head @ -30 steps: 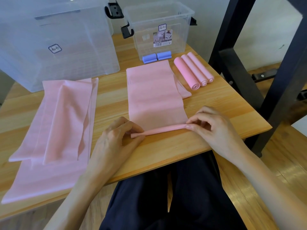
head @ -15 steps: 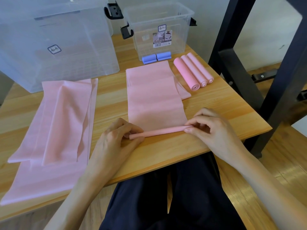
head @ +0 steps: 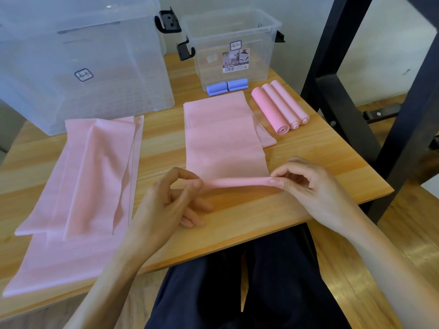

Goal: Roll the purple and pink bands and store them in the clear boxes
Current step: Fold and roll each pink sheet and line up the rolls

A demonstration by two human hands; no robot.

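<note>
1. One view, from the head camera, is given; a wooden bench (head: 308,160) is seen from above, with dark trouser legs (head: 249,288) below its near edge.
2. A black metal frame (head: 351,91) is seen standing at the right of the bench, close to its right edge and corner.
3. A loose heap of flat pink bands (head: 78,186) is spread over the left part of the bench, its near end reaching the front edge.
4. Three rolled pink bands (head: 280,108) are laid side by side, touching, at the far right; two rolled purple bands (head: 226,87) are set end to end just in front of the small clear box (head: 230,46).
5. The small clear box is seen open-topped with black latches and a label on its front wall; nothing can be made out inside it.
6. A large clear box (head: 78,55) is stood at the far left; whether anything is held inside cannot be told.
7. The pink band being rolled (head: 225,143) is laid flat in the middle of the bench, its near end wound into a thin roll.
8. The roll's left end is pinched by the left hand (head: 171,205) between thumb and forefinger, its other fingers loosely extended; the right end is pinched by the curled fingertips of the right hand (head: 308,188).
</note>
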